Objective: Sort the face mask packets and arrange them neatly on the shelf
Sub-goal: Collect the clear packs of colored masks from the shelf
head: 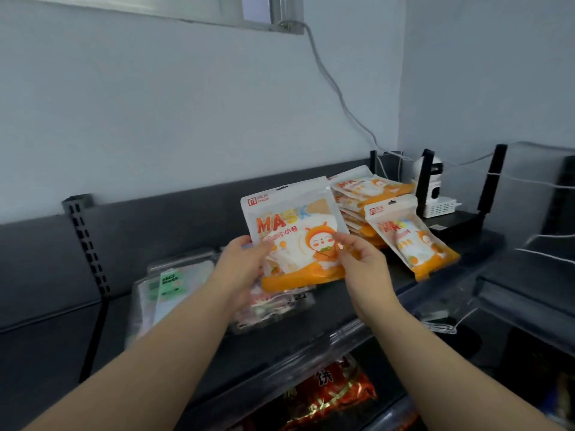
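An orange and white mask packet (295, 225) printed "MASK" is held upright above the dark shelf (311, 334). My left hand (242, 262) grips its lower left edge and my right hand (361, 259) pinches its lower right edge. A stack of matching orange packets (367, 194) lies behind it to the right, and one more orange packet (407, 234) leans against that stack. On the left of the shelf lie clear packets with green "FACE MASK" labels (168, 284), and further clear packets (273, 306) sit under the held one.
At the back right stand a white camera (431, 181) and a black router with antennas (457, 222), cables trailing across. A slotted upright (87, 244) rises at the left. Red snack packets (326, 396) fill the lower shelf. A clear plastic lip (326, 346) edges the shelf front.
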